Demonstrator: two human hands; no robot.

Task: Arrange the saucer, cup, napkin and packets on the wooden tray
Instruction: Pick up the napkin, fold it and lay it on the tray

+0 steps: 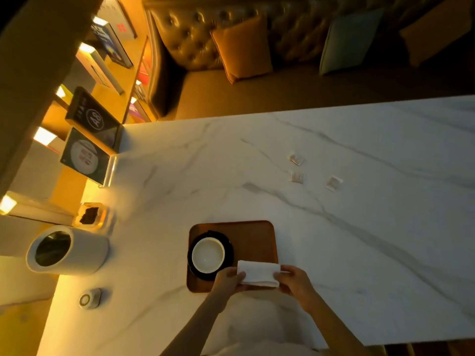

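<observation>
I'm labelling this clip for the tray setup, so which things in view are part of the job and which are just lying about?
Part of the job:
wooden tray
saucer
cup
napkin, held by left hand and right hand
three packets

Lying about:
white canister
sign stands
cushions

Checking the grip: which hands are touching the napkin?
Touching, both. The head view shows the left hand pinching the napkin's left end and the right hand its right end, fingers overlapping the cloth above the wooden tray.
</observation>
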